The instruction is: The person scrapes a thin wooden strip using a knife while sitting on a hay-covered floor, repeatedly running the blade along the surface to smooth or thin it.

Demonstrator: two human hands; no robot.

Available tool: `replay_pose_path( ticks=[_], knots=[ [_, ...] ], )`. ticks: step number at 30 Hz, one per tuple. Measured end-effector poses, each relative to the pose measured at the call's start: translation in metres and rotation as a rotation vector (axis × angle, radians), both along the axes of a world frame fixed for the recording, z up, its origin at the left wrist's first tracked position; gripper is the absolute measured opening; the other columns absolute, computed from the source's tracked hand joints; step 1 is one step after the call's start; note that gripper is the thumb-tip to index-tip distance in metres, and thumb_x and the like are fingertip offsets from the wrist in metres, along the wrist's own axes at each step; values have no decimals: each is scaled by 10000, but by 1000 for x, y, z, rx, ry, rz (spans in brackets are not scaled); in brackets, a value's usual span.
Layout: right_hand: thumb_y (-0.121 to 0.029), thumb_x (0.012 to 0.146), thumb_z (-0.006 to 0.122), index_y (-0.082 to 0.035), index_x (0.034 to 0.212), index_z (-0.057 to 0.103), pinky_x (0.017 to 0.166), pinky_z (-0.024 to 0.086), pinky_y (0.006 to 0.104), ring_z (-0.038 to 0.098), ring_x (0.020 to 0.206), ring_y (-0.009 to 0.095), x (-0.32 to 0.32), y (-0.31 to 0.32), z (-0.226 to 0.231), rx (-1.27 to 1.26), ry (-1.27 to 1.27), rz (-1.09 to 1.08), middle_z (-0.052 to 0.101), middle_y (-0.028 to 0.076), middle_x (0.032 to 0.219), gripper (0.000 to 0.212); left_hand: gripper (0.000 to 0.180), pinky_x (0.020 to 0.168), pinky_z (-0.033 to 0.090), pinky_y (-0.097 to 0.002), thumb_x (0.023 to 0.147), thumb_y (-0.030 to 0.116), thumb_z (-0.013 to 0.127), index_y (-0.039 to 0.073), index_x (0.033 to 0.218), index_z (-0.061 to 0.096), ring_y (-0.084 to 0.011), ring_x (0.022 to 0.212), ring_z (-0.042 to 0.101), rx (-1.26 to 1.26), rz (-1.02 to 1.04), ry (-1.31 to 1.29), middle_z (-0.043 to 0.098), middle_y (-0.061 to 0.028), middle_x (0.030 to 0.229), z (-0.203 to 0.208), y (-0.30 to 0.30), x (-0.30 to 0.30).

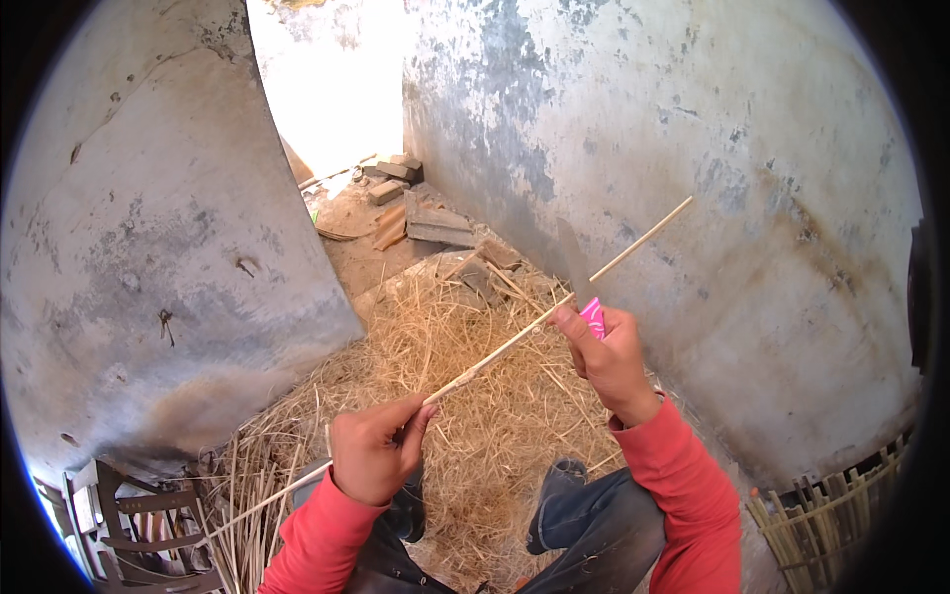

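While facing peeling walls point(712, 119), cropped at the edges, looks down on floor point(352, 265) largely hidden under pale shavings point(475, 421). Holds a slim stick point(497, 354) slantwise above them, pinched in the left hand point(378, 445); grips in the right hand point(611, 364) a pink-handled knife point(594, 317), faint-bladed against the wall.

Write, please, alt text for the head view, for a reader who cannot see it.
A person's left hand grips a long, thin, pale stick, while the right hand holds a pink-handled knife, its blade crossing the stick. Below, loose straw-like strips lie heaped between stained walls.
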State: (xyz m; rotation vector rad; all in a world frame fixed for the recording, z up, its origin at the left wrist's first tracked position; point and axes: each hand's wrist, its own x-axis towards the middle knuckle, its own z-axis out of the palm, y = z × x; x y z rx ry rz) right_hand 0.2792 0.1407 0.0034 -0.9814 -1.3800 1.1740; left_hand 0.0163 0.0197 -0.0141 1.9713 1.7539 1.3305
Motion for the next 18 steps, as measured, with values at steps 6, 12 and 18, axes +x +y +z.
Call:
replay_pose_path(
  ticks=[6, 12, 18],
  knots=[
    [-248, 979, 775, -48, 726, 658, 493, 292, 284, 381, 574, 28, -10, -10, 3, 136, -172, -12, 502, -88, 611, 343, 98, 498, 489, -382, 886, 126, 803, 76, 969, 790, -315, 552, 664, 63, -4, 132, 696, -138, 707, 1, 2, 5],
    [-145, 957, 724, -39, 753, 645, 486, 352, 323, 447, 523, 84, -16, -13, -3, 322, -331, 8, 540, 9, 582, 243, 112, 515, 475, -363, 867, 45, 803, 32, 977, 788, -296, 527, 632, 62, 34, 191, 681, -162, 708, 6, -3, 14],
    [-191, 941, 767, -23, 787, 659, 488, 388, 329, 493, 508, 120, -42, -38, -15, 447, -404, 343, 550, 27, 580, 252, 77, 518, 485, -446, 906, 144, 764, 73, 933, 768, -371, 565, 645, -24, 91, 295, 674, -150, 694, -2, 4, 8]
  ],
)
